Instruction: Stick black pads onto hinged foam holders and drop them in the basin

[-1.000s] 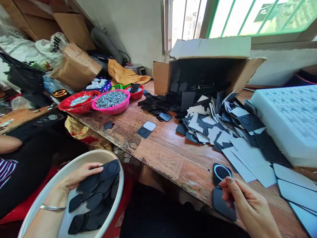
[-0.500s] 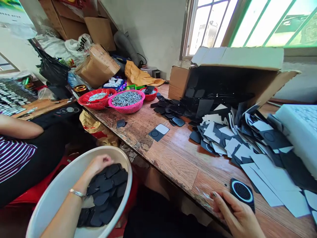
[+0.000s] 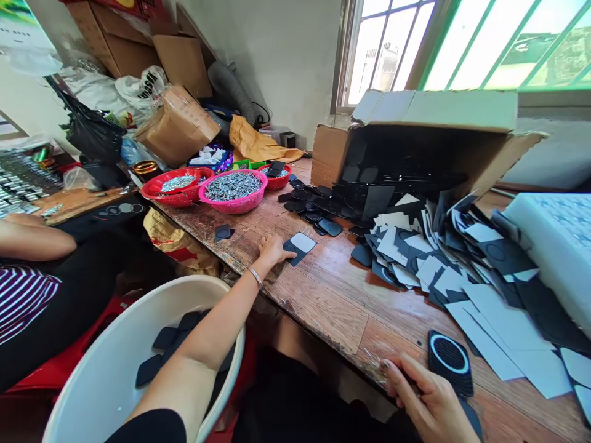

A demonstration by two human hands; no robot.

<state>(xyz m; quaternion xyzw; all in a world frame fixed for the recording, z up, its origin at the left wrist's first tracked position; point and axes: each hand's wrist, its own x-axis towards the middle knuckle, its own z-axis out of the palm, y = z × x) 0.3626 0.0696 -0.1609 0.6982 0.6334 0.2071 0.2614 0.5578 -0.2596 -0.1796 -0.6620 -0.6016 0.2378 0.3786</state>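
Note:
My left hand [image 3: 273,251] reaches across the tub to the table, its thumb over the left part of a flat black card [image 3: 301,253] with a white rounded panel. Its thumb and fingers are apart, and nothing shows gripped in them. At the table's front edge my right hand [image 3: 418,394] has its thumb and fingertips pressed together; what they hold, if anything, I cannot make out. Right beside it lies a black ribbed pad with a white ring [image 3: 450,360]. Below my left arm, black rounded flat pieces [image 3: 168,337] lie in the cream tub [image 3: 99,344].
Black and white cards [image 3: 406,246] spill from an open carton [image 3: 330,154]. A pink basket [image 3: 233,206] holds small metal parts beside a red basket [image 3: 161,195]. White foam [image 3: 554,246] stands at the right. Another person's arm [image 3: 39,237] is at the left.
My left hand has moved out of the tub, up and to the right, onto the table at the black card. My right hand stays pinched in nearly the same place.

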